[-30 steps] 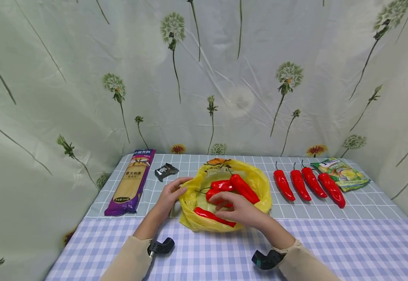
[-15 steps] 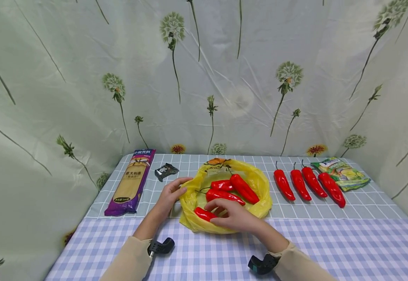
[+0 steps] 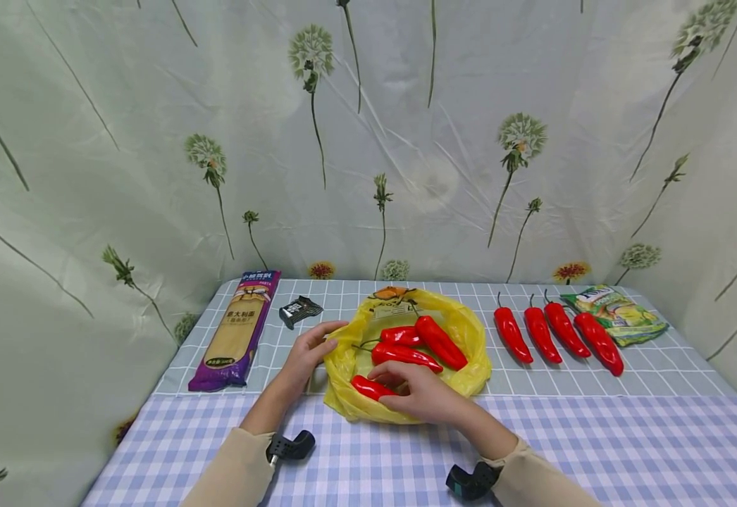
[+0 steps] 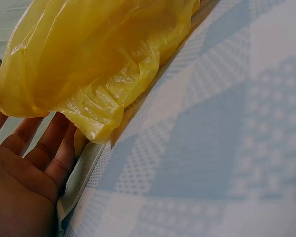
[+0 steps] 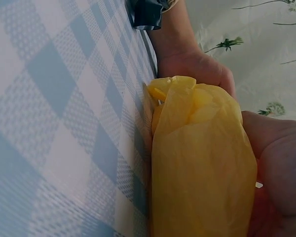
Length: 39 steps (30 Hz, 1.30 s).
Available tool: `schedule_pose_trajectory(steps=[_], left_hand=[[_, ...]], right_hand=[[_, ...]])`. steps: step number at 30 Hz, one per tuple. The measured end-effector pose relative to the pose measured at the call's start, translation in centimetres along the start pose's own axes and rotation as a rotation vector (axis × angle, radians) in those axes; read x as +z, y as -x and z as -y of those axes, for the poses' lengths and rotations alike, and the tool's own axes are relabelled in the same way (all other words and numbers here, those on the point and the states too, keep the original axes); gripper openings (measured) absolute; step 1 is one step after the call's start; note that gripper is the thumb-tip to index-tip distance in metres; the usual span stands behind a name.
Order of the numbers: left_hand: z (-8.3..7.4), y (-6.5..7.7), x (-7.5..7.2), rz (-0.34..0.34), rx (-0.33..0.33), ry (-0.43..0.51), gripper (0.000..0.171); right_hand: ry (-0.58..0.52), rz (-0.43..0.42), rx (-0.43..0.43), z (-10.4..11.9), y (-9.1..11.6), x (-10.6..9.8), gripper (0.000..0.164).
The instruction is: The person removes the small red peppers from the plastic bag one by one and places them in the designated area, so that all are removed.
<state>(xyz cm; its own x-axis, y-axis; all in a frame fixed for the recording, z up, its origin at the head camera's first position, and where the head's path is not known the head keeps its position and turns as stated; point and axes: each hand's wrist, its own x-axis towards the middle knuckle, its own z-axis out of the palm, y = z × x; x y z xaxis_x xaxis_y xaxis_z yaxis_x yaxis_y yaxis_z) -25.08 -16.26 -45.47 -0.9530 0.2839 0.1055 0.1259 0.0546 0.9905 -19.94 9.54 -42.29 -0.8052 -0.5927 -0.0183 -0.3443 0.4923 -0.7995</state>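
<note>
A yellow plastic bag (image 3: 466, 386) lies with its mouth spread wide on the table, several red peppers inside. My right hand (image 3: 422, 391) reaches over the near rim. Its fingers and thumb curl around the nearest red pepper (image 3: 368, 386), whose right part they hide. Two more peppers, a long pepper (image 3: 406, 355) and a slanting pepper (image 3: 441, 341), lie just beyond. My left hand (image 3: 307, 353) touches the bag's left side with fingers fairly straight. In the left wrist view, those fingers (image 4: 49, 143) lie against the yellow plastic. From the right wrist, the bag's wall (image 5: 202, 177) hides the fingertips.
To the right several more red peppers (image 3: 542, 334) lie in a row beside a green and yellow packet (image 3: 618, 315). At the left are a purple pasta pack (image 3: 237, 331) and a small black packet (image 3: 300, 310). A floral curtain (image 3: 368, 141) hangs behind the table.
My right hand has moved slightly left and down onto the nearest pepper, and its fingers have come around it. The left hand and the bag have hardly moved.
</note>
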Motion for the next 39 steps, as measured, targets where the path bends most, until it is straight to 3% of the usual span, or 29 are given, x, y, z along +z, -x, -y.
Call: schedule_pose_trajectory(steps=[17,25,39], left_hand=[[0.1,0.0,-0.1,0.009,0.005,-0.001,0.044],[0.1,-0.1,0.0,0.005,-0.004,0.004,0.043],[0.2,-0.1,0.0,0.011,0.014,0.016,0.045]], right_hand=[[-0.032,-0.027,0.0,-0.1,0.2,-0.4,0.037],[-0.12,-0.081,-0.011,-0.2,0.2,-0.8,0.042],[-0.12,-0.217,-0.092,0.7,0.8,-2.6,0.061]])
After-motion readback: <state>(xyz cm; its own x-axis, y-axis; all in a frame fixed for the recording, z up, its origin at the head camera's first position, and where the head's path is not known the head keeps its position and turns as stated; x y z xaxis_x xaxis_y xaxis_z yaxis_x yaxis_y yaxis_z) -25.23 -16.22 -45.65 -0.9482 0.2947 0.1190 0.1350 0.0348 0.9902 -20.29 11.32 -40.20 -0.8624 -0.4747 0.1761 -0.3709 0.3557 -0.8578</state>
